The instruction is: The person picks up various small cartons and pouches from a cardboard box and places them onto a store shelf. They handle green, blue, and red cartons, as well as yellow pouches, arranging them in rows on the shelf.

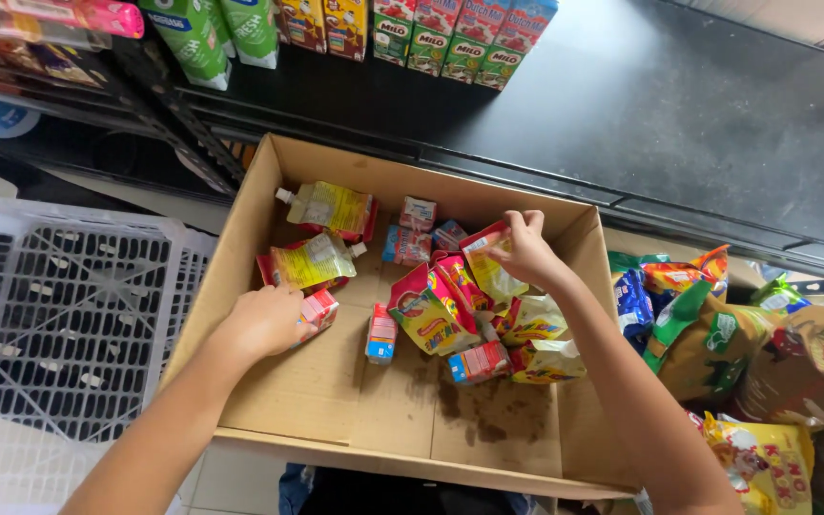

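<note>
Left hand: the left hand (264, 322) reaches into the open brown cardboard box (240, 381), knuckles up, fingers curled over a small red-and-white drink carton (319, 309), which it grips at the carton's 9 o'clock end.
Small carton: it lies tilted on the box floor, at about 9 o'clock from the box's middle, just below a yellow spouted pouch.
Right hand: the right hand (525, 250) is deeper in the box, at about 1 o'clock from the middle, thumb and fingers pinching the top edge of a flat red-and-yellow sachet (488, 262).
Sachet: it is lifted a little above the heap, its lower end among the other packets.
Heap under the hands: a large red-and-yellow foil pouch (426, 310) lies at the middle, with more small cartons near it, one upright blue-and-red carton (381, 335) at 7 o'clock from it and one red carton (480, 362) lying flat at 5 o'clock.
Far end of box: two yellow spouted drink pouches (321, 234) at 11 o'clock, small cartons beside them.
Box floor: the near part is bare cardboard with a dark stain (488, 410) at 5 o'clock.
Left of box: a white plastic lattice crate (59, 315), at 9 o'clock.
Right of box: a pile of colourful snack bags (717, 334), at 3 o'clock, touching the box wall.
Beyond box: a dark shelf (679, 105) at 12 o'clock, with green drink cartons (450, 43) standing in a row.
</note>
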